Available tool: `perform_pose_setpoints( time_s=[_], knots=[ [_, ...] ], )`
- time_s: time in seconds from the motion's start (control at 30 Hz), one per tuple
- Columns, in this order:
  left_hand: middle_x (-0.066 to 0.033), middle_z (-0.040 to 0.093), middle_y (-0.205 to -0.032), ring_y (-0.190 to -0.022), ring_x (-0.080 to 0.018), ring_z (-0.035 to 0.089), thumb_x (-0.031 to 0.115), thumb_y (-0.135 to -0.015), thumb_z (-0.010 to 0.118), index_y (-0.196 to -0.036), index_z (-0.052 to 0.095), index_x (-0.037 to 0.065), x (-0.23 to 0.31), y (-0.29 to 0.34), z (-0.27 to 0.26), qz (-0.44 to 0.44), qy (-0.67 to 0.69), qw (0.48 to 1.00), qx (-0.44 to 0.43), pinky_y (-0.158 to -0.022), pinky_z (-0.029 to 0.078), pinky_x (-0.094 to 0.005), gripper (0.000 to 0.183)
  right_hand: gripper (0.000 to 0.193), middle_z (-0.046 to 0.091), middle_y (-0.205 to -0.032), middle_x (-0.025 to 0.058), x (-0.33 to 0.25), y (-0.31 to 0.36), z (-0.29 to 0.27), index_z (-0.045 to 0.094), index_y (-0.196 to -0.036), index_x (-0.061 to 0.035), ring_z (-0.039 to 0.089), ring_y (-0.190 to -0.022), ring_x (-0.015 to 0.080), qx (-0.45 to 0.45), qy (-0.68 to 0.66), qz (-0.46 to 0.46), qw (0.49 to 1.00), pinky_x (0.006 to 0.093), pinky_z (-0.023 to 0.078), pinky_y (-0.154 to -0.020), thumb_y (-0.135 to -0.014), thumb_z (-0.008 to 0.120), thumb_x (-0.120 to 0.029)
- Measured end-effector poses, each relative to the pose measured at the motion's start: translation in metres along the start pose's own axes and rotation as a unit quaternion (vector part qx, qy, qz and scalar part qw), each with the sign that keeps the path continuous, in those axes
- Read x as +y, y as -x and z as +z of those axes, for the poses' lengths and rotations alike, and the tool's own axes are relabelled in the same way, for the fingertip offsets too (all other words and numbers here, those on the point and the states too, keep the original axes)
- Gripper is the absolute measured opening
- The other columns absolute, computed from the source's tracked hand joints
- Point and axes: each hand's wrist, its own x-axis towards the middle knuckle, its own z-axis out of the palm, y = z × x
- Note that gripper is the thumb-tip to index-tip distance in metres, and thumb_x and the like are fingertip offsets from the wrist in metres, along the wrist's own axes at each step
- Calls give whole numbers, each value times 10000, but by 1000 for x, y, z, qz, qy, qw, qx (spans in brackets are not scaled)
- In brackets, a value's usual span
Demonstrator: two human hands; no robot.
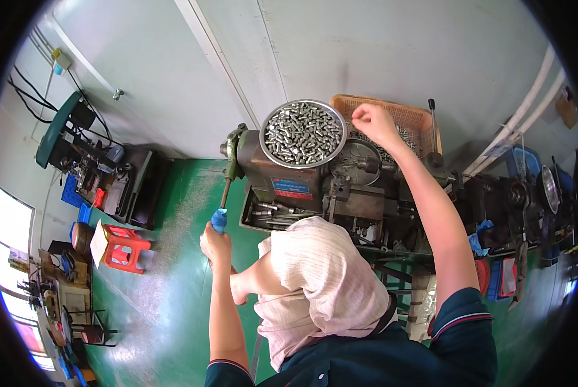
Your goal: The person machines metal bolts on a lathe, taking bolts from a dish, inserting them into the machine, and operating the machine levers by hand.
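My left hand (216, 246) is closed round the lower end of a lever (227, 192) whose grip is wrapped in blue. The lever comes off the left end of a small bench lathe (282, 169). My right hand (374, 124) is raised over the front of an orange-brown plastic crate (419, 119), its thumb and fingers pinched together. Whatever may be between those fingertips is too small to make out. A round steel bowl (342, 149) heaped with short shiny metal pins (303, 133) sits on top of the lathe, left of my right hand. More small metal parts lie in the crate.
A tray of loose tools (273, 213) is at the lathe's front left. A red plastic stool (124, 249) stands on the green floor (166, 290) to the left, below another machine (102, 161). More machinery (508, 200) is at the right. A pale wall rises behind.
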Motion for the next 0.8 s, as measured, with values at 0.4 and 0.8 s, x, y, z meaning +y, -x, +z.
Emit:
perform_pose_setpoints(
  time_s=[0.4,0.8],
  knots=[
    [-200,562,-710,-711,-385,532,40,-605,479,-753,543,41,2,0,-2,-19,2,1000,-10,-635,420,-442,162,198,593,-641,83,44,22,63,612,-664,-56,573,-629,218,-161,-3,50,986,299,441,-599,-523,628,-194],
    [-197,568,-691,-694,-379,545,54,-616,508,-781,533,56,2,0,0,-12,-7,1000,-7,-620,430,-442,167,160,597,-633,70,45,22,67,621,-649,-64,571,-611,201,-166,-33,39,985,289,434,-588,-528,653,-164]
  ],
)
